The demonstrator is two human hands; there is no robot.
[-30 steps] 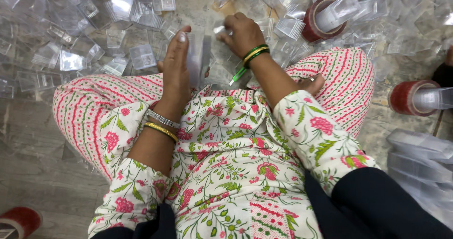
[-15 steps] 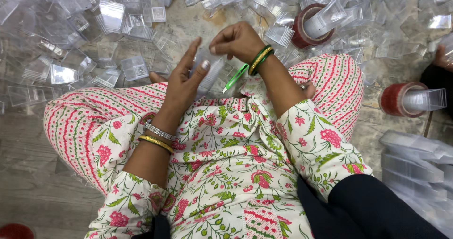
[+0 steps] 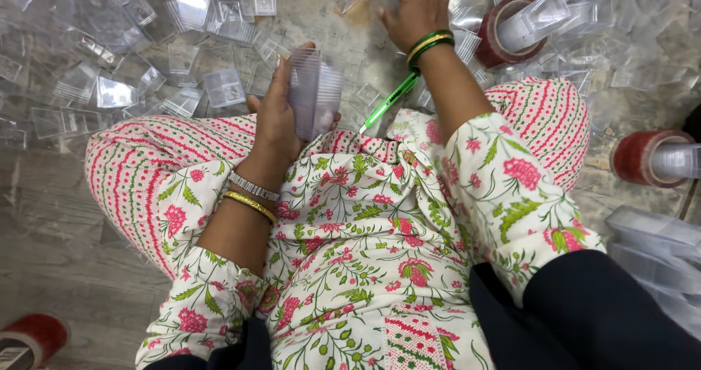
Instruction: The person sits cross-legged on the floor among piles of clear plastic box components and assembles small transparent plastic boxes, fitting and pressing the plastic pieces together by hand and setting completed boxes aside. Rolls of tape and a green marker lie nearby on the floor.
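Observation:
I sit cross-legged on the floor in floral clothes. My left hand grips a stack of clear plastic lids held upright over my lap. My right hand reaches forward, palm down, onto the heap of clear plastic boxes on the floor; whether it holds one I cannot tell. A green utility knife lies between my knees, just under my right wrist with its green bangles.
Clear plastic boxes and lids cover the floor ahead. Red tape rolls with plastic pieces stuck in them lie at upper right, another tape roll at right, one more roll at bottom left. Stacked clear trays sit at right.
My right hand left the stack and stretched forward onto the heap. My left hand closed its fingers around the stack and kept it over my lap.

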